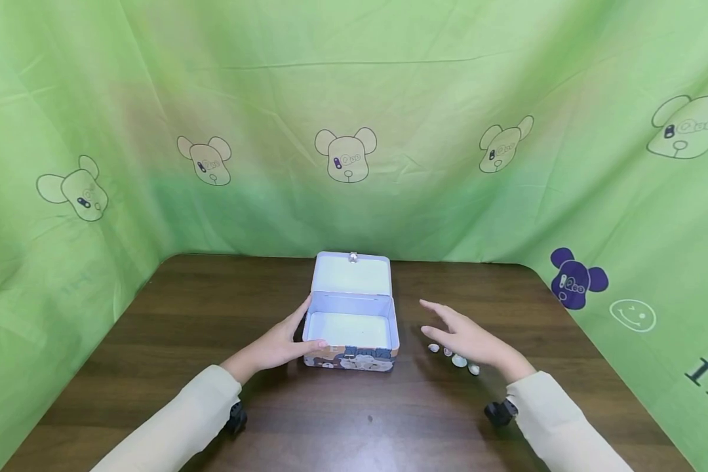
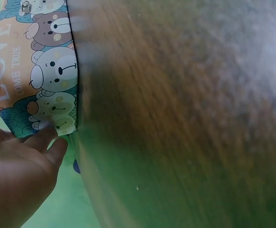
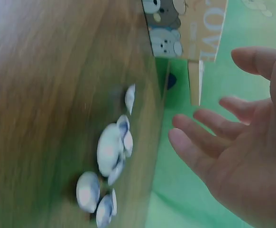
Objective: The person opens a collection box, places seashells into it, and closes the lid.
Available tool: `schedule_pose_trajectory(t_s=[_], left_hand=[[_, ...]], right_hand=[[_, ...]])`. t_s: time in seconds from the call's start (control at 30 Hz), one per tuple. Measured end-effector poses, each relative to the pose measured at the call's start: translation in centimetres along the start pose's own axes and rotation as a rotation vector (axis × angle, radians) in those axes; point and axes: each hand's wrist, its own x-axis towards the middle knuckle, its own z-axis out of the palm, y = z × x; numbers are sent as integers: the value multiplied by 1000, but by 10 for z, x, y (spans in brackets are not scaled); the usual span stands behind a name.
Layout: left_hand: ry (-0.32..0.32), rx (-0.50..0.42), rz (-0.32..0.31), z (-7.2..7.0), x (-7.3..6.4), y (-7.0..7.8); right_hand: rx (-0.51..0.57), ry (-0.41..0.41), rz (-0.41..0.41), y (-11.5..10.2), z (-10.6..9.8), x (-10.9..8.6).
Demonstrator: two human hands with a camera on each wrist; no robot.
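A lidded tin box (image 1: 350, 359) printed with cartoon bears stands on the table, its lid (image 1: 352, 274) raised and tilted back. The inside looks white and bare. At the box's left side, my left hand (image 1: 278, 344) holds the front left corner, thumb over the front rim and fingers along the side; the left wrist view shows fingers against the printed wall (image 2: 55, 71). To the right of the box, my right hand (image 1: 469, 337) hovers with fingers spread and nothing in them. Below it lie several white seashells (image 3: 108, 149), partly hidden by the hand in the head view.
The brown wooden table (image 1: 212, 295) has rounded far corners. A green curtain (image 1: 354, 216) with bear-head drawings hangs behind it and along both sides. A tiny speck (image 1: 370, 418) lies on the table in front of the box.
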Motion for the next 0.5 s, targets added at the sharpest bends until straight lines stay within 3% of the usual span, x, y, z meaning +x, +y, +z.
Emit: schedule_pose_trajectory(t_s=[0.33,0.5], left_hand=[[6,11,-9,2,0,-1],[8,8,-11,3,0,0]], right_hand=[[-85,38,7,14,-9,-8],[-93,13,26,22,-5,-7]])
